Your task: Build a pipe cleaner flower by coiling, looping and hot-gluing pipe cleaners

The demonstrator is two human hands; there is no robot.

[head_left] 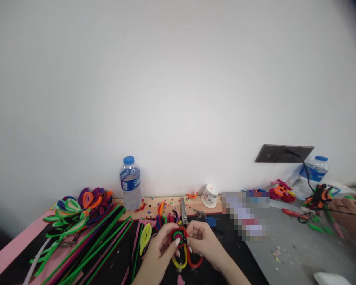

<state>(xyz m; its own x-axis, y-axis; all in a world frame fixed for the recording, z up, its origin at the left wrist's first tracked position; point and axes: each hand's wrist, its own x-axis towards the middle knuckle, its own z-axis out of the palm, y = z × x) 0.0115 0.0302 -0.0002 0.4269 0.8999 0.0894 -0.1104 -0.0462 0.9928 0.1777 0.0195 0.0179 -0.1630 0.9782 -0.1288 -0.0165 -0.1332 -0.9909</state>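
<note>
My left hand [162, 244] pinches a small round coil of red, green and dark pipe cleaner [176, 235]. Against its right edge, the closed fingertips of my right hand [202, 238] grip the same coil; a small dark bit shows by the thumb. Just beyond my hands lie scissors [183, 213], blades pointing at the wall. Below the coil show a yellow loop [180, 263] and a red loop [195, 262]; whether these are the scissors' handles I cannot tell. A yellow pipe-cleaner petal [145, 238] lies left of my left hand.
Long pipe cleaners [97, 245] and pipe-cleaner flowers [80, 208] lie at left. Along the wall stand a water bottle [131, 184] and an upturned paper cup [210, 196]; keys with a blue tag [210, 221] lie nearby. Another person's hand [348, 213] is at far right.
</note>
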